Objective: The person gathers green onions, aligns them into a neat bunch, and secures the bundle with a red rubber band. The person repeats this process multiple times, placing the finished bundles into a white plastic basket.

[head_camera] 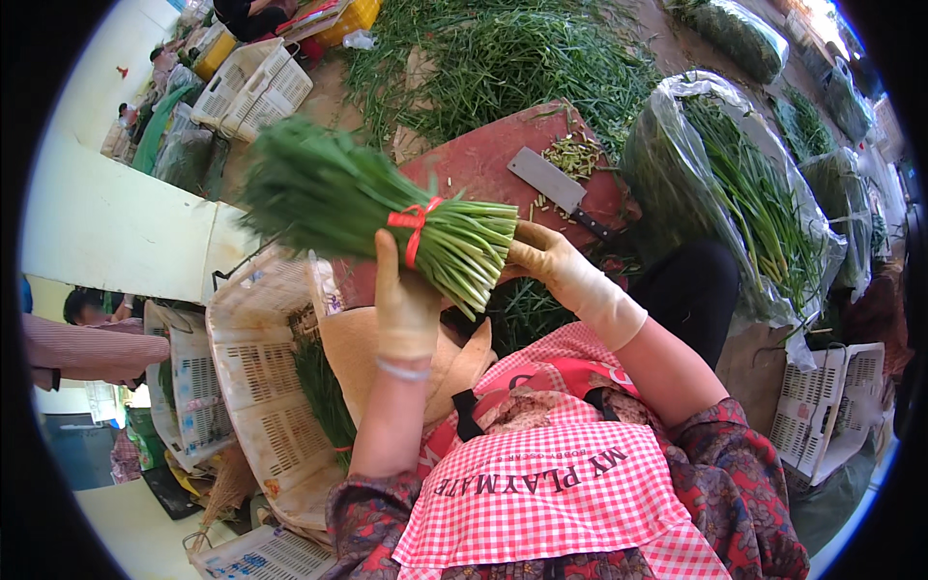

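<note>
A thick bunch of green leafy stalks, probably garlic chives (464, 250), is tied with a red band (415, 217) and held up in front of me. My left hand (409, 297), in a pale rubber glove, supports it from below near the band, thumb up along the side. The gloved right hand (544, 254) is at the pale cut ends; its fingertips are partly hidden behind them. Beyond the bunch, a cleaver (549, 179) with a black handle lies on a red board (478, 156) beside short trimmed stem ends (573, 156). The leaf tips are blurred.
Loose greens (536, 65) cover the floor beyond the board. An open plastic bag of greens (754, 188) stands at the right. White plastic crates (268, 377) are at the left, another crate (826, 413) at the lower right. Other people are at the far left.
</note>
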Demonstrator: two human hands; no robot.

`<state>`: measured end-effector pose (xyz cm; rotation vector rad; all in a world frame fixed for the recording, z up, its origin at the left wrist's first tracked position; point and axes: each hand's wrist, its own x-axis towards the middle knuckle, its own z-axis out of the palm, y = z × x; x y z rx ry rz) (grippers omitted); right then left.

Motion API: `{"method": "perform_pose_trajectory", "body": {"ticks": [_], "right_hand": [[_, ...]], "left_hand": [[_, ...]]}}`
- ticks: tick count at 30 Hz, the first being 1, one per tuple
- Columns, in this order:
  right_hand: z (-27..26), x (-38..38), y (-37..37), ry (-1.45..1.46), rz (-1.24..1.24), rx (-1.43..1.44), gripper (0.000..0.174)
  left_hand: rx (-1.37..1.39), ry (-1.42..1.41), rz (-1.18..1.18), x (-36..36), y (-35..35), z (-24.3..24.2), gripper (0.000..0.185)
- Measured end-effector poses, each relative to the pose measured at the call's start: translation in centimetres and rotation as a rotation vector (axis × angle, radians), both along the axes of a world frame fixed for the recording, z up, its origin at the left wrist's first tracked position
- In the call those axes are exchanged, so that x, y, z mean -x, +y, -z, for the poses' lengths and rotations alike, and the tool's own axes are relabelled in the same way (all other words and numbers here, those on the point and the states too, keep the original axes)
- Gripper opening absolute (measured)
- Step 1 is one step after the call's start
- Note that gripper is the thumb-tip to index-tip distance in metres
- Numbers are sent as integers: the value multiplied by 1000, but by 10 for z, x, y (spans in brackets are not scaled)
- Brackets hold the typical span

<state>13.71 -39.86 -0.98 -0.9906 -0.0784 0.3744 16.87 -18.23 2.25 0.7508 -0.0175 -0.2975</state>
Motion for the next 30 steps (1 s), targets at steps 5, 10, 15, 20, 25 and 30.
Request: {"method": "perform_pose_trajectory", "body": {"ticks": [5,10,15,20,25,30], "right_hand": [[-15,-3,2,10,-104,-137,55],[0,-7,21,-2,-149,257,51],[1,7,31,-45,-74,156,48],[-22,22,37,-109,80,177,48],[-36,38,30,-149,151,101,46],[-39,45,20,-842,500,710,39]], "left_hand": [[-487,-87,-118,89,22,-33,61],[-673,153,618,147,55,-84,62],[-1633,-889,-10,123,45,-110,99],[-1791,-860,223,65,42,-83,129],[-1762,-560,467,43,51,-69,126],[-1433,-425,452,31,40,-69,120]]}}
